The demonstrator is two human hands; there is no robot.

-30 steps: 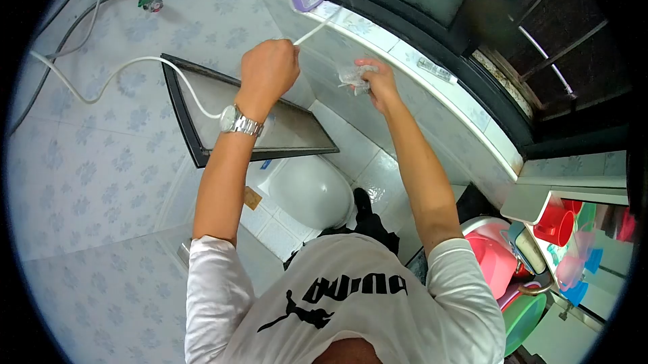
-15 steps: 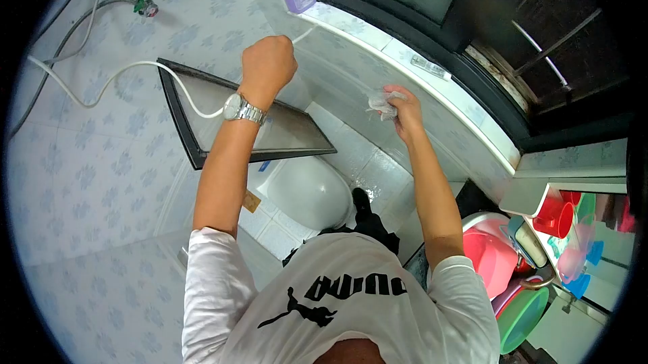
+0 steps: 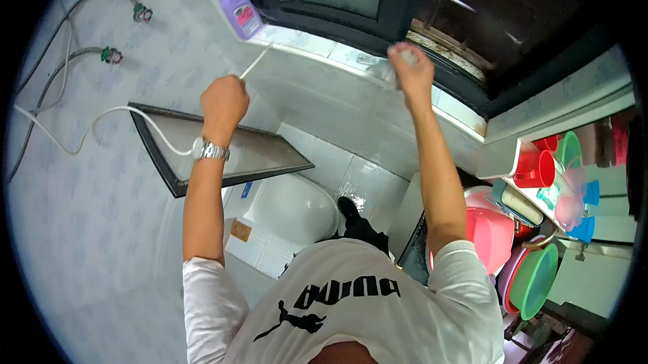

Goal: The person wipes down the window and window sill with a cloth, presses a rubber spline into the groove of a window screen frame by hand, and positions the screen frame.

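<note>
My left hand (image 3: 225,109) is closed in a fist around a thin white hose (image 3: 101,121). A straight white length sticks out past the fist toward the sill. Below that forearm, a black-framed mesh screen (image 3: 260,151) leans across above the white toilet (image 3: 297,209). My right hand (image 3: 413,72) is raised by the window sill (image 3: 316,43), its fingers closed on a crumpled whitish, partly see-through wad (image 3: 390,75), blurred by motion. Whether the wad touches the sill I cannot tell. A small clear object (image 3: 366,59) lies on the sill close by.
A purple bottle (image 3: 241,13) stands at the sill's left end under the dark window frame (image 3: 324,16). Grey hoses (image 3: 75,53) join valves on the left wall. At right are a pink basin (image 3: 487,239), a green basin (image 3: 534,283) and a red mug (image 3: 535,169). The floor looks wet.
My right hand has moved up to the window sill with the wad. The view has shifted, and my left hand sits lower and further left, still gripping the hose.
</note>
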